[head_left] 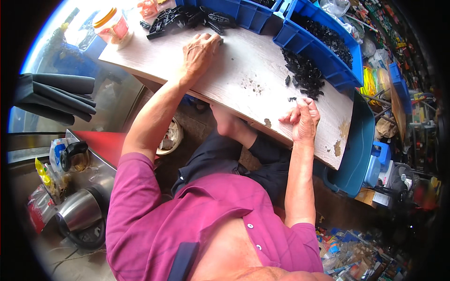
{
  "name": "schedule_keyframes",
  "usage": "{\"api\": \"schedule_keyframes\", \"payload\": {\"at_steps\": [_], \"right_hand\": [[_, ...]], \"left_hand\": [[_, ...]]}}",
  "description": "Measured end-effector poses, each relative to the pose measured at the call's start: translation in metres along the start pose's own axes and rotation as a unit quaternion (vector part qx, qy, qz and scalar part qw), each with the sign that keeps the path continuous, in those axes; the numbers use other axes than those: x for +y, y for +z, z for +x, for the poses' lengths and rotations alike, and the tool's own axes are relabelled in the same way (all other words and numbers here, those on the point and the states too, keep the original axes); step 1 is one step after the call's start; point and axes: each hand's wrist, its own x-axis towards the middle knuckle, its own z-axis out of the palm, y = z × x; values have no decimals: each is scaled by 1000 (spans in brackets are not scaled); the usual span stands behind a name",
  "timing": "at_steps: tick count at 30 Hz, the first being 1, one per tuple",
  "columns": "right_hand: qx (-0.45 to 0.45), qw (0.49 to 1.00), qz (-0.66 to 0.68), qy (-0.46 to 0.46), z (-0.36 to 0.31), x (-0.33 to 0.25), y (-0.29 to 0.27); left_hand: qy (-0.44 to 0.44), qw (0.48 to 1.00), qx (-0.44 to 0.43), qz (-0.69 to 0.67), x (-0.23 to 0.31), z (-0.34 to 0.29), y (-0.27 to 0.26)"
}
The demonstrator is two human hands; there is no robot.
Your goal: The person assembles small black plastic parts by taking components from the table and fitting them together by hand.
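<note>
At the far left part of the table, my left hand (201, 55) is closed, its fingers curled round a small dark part (221, 42) that shows beside the fingertips. Just beyond it lies a heap of black plastic parts (180, 19). My right hand (305, 121) is closed in a pinch over the table's right side. A tiny black plastic piece (292, 99) shows at its fingertips. Beyond that hand, small black plastic pieces (302, 72) lie in a loose pile. The pale wooden table (243, 61) has worn, stained patches.
Blue bins (309, 40) with black pieces stand along the far edge. A jar with an orange lid (111, 25) stands at the far left corner. A teal tub (358, 150) is against the right edge. A steel kettle (80, 210) is at the lower left.
</note>
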Motion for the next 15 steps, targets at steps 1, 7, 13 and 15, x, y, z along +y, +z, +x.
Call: {"api": "schedule_keyframes", "payload": {"at_steps": [1, 7, 13, 15], "right_hand": [[0, 1000, -5, -2, 0, 0, 0], [-11, 1000, 7, -14, 0, 2, -1], [-4, 1000, 3, -12, 0, 0, 0], [-14, 1000, -5, -12, 1, 2, -2]], "left_hand": [[22, 999, 27, -28, 2, -3, -2], [-112, 993, 23, 5, 5, -9, -11], [-110, 989, -39, -89, 21, -26, -16], [-79, 995, 30, -53, 30, -30, -12]]}}
